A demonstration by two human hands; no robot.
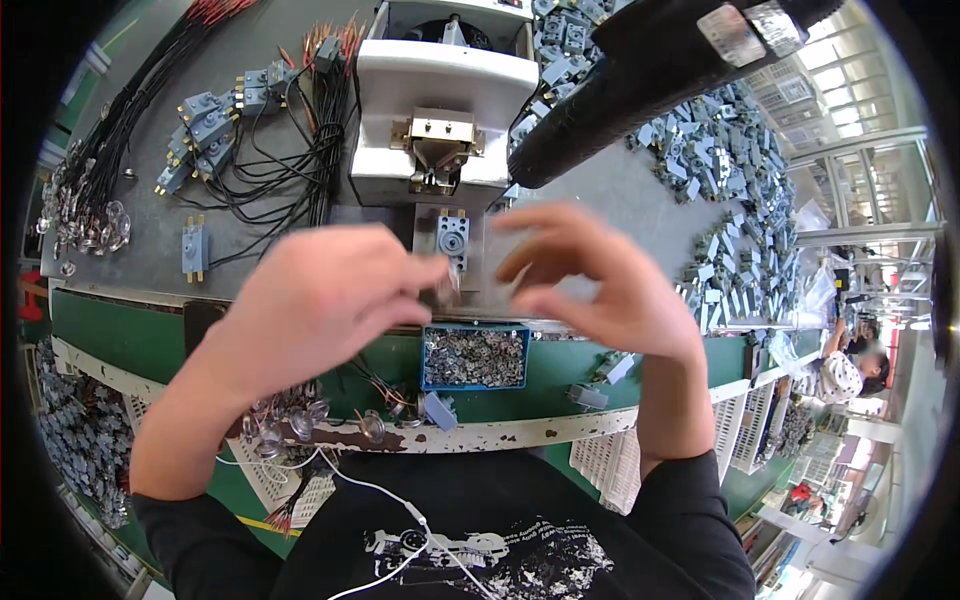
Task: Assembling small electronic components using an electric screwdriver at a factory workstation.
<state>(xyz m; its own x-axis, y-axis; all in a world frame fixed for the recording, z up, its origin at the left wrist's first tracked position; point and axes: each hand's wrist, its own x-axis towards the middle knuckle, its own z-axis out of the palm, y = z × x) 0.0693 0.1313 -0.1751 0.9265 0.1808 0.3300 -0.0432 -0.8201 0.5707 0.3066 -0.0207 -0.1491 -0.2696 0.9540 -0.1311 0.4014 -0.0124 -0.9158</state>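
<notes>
At the upper left of the frame I see a bundle of black wires fanned over the grey bench, with about eight small grey-blue switch housings wired along it and one more lying alone below. My left hand sits left of centre, fingers curled and pinched toward the middle. Whether it grips anything I cannot tell; motion blur hides the fingertips. At centre stands one white press with a brass fitting, and just below it a single grey-blue housing sits upright in the fixture, right between my two hands. Under it, one blue tray of tiny metal parts hangs at the bench edge. My right hand is half open, thumb and forefinger curved apart, holding nothing I can make out. To work well here, I judge both hands should steady the seated housing squarely. Far right lies a heap of loose housings, too many to count.
</notes>
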